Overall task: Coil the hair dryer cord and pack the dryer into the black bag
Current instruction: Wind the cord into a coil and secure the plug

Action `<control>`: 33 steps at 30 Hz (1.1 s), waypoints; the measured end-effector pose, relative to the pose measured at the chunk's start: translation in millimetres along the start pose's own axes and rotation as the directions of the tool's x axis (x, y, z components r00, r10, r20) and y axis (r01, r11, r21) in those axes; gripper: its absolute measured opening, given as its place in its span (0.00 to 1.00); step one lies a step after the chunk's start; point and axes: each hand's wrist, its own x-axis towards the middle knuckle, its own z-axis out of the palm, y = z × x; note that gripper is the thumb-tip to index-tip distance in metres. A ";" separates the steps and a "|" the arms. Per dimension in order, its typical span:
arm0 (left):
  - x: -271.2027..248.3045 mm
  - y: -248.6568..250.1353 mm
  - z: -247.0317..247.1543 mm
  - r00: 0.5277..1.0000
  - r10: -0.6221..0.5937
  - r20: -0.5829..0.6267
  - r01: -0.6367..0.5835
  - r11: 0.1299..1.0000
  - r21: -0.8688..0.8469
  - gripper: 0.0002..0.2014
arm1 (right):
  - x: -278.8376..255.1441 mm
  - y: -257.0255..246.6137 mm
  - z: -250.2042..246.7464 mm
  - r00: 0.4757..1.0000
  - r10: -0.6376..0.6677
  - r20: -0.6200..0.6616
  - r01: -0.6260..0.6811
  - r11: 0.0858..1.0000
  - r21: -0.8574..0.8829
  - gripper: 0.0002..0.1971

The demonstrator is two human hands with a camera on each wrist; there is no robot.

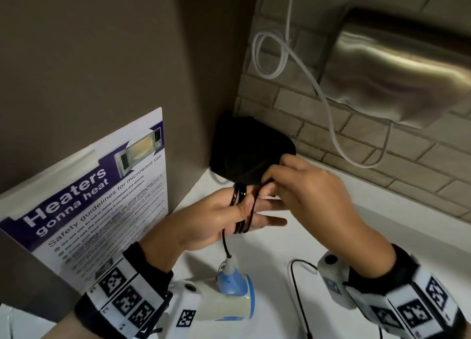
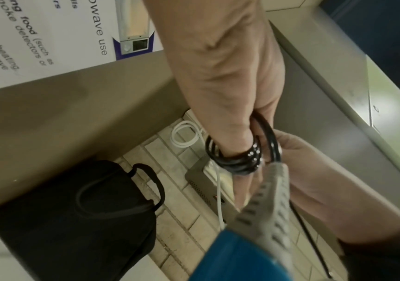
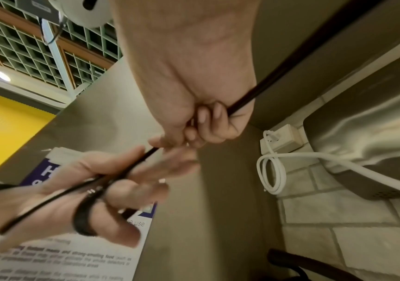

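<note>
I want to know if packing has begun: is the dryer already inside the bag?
No, the dryer is out below the left hand, which holds its cord, and the bag sits apart, farther back.

Two hands: left hand [image 1: 216, 216], right hand [image 1: 313, 185]. One hair dryer [image 1: 230, 296], one cord [image 1: 239, 194] in several turns too tight to count, one bag [image 1: 244, 145], one poster [image 1: 102, 198], one white cable [image 1: 280, 55], one steel hand dryer [image 1: 397, 66], one socket [image 3: 282, 138], one worktop [image 1: 280, 249]
</note>
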 end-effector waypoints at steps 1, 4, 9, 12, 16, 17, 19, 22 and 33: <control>-2.0 0.9 0.2 0.999 -0.004 0.034 0.003 1.000 0.013 0.20 | 4.4 2.0 0.4 1.000 -0.001 -0.007 0.001 1.000 0.018 0.16; -6.6 -1.5 3.9 0.987 -0.055 0.152 0.051 0.998 0.029 0.23 | 15.9 10.7 8.1 0.999 0.014 -0.033 -0.009 0.990 0.138 0.15; -11.5 -1.1 14.2 0.981 -0.074 0.178 0.081 0.996 -0.033 0.17 | 18.0 26.2 32.5 0.999 0.018 0.051 -0.037 0.918 0.394 0.19; -11.5 2.1 16.0 0.985 -0.001 0.172 0.023 0.991 -0.130 0.18 | 16.6 13.2 58.8 0.963 0.205 0.173 -0.253 0.909 0.331 0.09; -7.3 -2.8 10.5 0.990 0.144 -0.013 -0.144 0.973 -0.183 0.23 | 39.6 -24.7 112.9 0.593 0.803 -0.057 -0.803 0.585 -0.111 0.26; -6.3 -5.2 8.6 0.983 0.171 -0.071 -0.181 0.966 -0.186 0.24 | 35.3 -19.0 103.4 0.664 0.725 0.182 -0.735 0.678 -0.021 0.23; -4.3 -8.5 5.5 0.965 0.206 -0.159 -0.237 0.948 -0.210 0.26 | -9.3 -9.2 67.8 0.857 0.365 0.363 -0.424 0.901 0.095 0.14; -0.8 -9.9 1.1 0.942 0.229 -0.248 -0.290 0.923 -0.252 0.28 | -34.3 -0.1 59.7 0.905 0.095 0.416 -0.152 0.982 0.108 0.21; 8.4 -6.9 -9.4 0.804 0.181 -0.567 -0.257 0.965 -0.057 0.26 | -50.6 -11.5 43.0 0.978 -0.002 0.207 -0.009 0.999 0.054 0.06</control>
